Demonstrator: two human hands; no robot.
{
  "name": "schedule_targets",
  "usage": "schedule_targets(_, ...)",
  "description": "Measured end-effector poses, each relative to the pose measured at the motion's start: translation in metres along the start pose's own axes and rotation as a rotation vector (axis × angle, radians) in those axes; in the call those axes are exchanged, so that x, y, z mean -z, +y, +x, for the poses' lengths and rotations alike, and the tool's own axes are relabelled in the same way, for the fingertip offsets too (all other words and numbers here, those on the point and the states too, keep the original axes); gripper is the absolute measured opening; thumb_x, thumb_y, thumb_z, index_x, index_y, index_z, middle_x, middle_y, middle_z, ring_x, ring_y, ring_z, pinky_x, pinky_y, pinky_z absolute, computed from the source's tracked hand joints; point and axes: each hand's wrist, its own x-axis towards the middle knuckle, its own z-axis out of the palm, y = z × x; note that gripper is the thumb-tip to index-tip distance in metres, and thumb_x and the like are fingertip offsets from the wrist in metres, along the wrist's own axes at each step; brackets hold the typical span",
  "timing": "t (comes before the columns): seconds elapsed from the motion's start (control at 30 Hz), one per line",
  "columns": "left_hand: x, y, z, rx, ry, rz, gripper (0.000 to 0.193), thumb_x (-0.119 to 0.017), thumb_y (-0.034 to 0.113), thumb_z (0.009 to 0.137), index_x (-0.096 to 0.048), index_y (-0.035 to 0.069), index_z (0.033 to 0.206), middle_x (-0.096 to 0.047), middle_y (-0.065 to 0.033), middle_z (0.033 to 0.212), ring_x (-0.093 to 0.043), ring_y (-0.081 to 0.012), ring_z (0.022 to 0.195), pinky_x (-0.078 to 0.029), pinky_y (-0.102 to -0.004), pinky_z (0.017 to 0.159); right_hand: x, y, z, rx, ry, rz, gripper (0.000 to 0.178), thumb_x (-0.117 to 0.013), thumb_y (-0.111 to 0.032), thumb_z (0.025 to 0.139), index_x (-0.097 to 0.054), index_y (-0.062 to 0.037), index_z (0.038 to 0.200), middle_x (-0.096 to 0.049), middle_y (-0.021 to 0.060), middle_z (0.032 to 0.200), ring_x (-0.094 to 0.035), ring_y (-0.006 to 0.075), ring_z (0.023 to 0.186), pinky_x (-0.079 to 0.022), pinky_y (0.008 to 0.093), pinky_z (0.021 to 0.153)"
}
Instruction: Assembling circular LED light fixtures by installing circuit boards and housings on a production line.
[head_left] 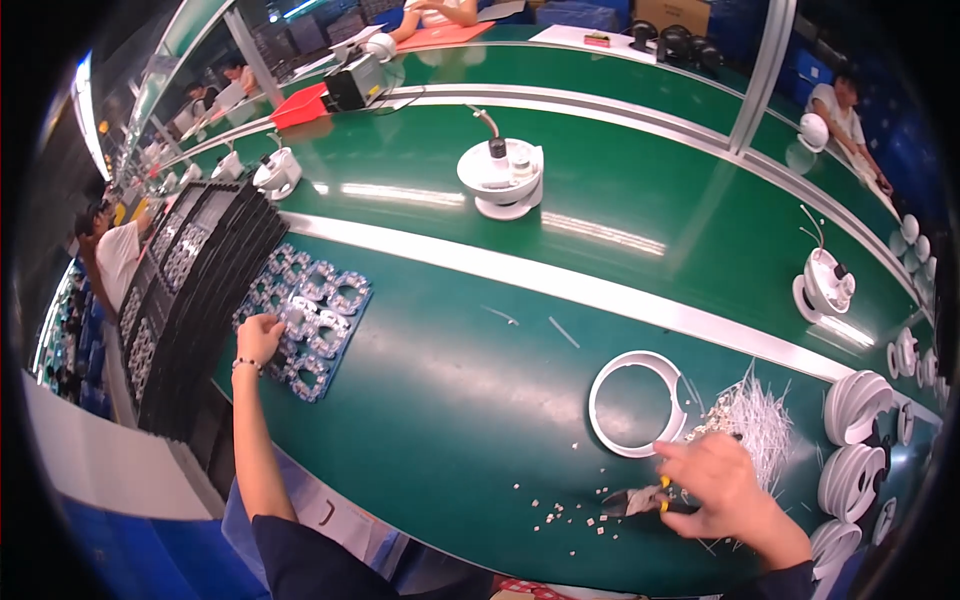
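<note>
Gripping cutters (628, 502) in right hand (718, 485), near white ring (676, 402) on green table (450, 385). With left hand (258, 339) at circuit boards (303, 313), cannot tell whether pinching one. Could scratch ring by swinging cutters, or crack boards by tugging unevenly.

No legible text, cardboard box (674, 16) with unreadable print

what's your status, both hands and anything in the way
Left hand at circuit boards, grip unclear. Right hand holding yellow-handled cutters. Possibly in the way: white strips heaped beside that hand, small white bits near cutters.
</note>
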Motion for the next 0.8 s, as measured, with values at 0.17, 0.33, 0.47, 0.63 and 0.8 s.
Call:
schedule_targets(0.17, -0.001, 0.024, -0.006, -0.041, 0.303, 0.078, 0.024, -0.067, 0.012, 0.075, -0.065, 0.001, 0.095, -0.066, -0.0166, 0.094, -0.063, -0.0316, 0.09, -0.049, -0.0379, 0.079, 0.006, 0.045, 0.037, -0.085, 0.223, 0.08, 0.04, -0.071, -0.008, 0.052, -0.063, -0.0033, 0.091, -0.066, 0.0103, 0.091, -0.06, 0.0237, 0.067, -0.047, 0.0322, 0.062)
schedule_targets(0.33, -0.009, 0.164, -0.055, -0.713, 0.443, -0.277, 0.016, -0.061, 0.004, 0.077, -0.061, 0.001, 0.092, -0.062, -0.0152, 0.089, -0.059, -0.0312, 0.083, -0.047, -0.0378, 0.075, 0.012, 0.12, 0.098, -0.16, 0.365, 0.005, 0.032, -0.071, -0.011, 0.06, -0.064, -0.0025, 0.09, -0.064, 0.0116, 0.077, -0.064, 0.0216, 0.068, -0.05, 0.0302, 0.066)
schedule_targets(0.47, -0.053, 0.181, -0.083, -0.766, 0.186, -0.466, 0.005, -0.064, 0.007, 0.077, -0.06, 0.004, 0.075, -0.059, -0.0085, 0.066, -0.056, -0.0225, 0.05, -0.044, -0.032, 0.046, 0.02, 0.163, 0.198, 0.039, 0.403, -0.372, 0.032, -0.068, -0.011, 0.059, -0.06, -0.0034, 0.089, -0.062, 0.0118, 0.081, -0.057, 0.0293, 0.075, -0.047, 0.0381, 0.068)
schedule_targets(0.63, -0.075, 0.165, -0.071, -0.707, 0.018, -0.552, 0.012, -0.067, 0.009, 0.076, -0.058, 0.006, 0.068, -0.056, -0.0064, 0.057, -0.054, -0.0213, 0.046, -0.041, -0.0314, 0.043, 0.022, 0.217, 0.294, 0.254, 0.139, -0.758, 0.041, -0.074, -0.015, 0.056, -0.059, -0.0067, 0.092, -0.06, 0.0054, 0.087, -0.055, 0.0232, 0.085, -0.043, 0.0346, 0.076)
schedule_targets(0.8, -0.075, 0.162, -0.064, -0.736, -0.066, -0.566, 0.008, -0.065, 0.008, 0.075, -0.059, 0.008, 0.07, -0.056, -0.0042, 0.059, -0.055, -0.019, 0.048, -0.042, -0.0296, 0.045, 0.007, 0.241, 0.351, 0.329, -0.092, -0.832, 0.033, -0.074, -0.016, 0.055, -0.06, -0.0076, 0.084, -0.061, 0.0054, 0.084, -0.056, 0.0228, 0.086, -0.044, 0.035, 0.076)
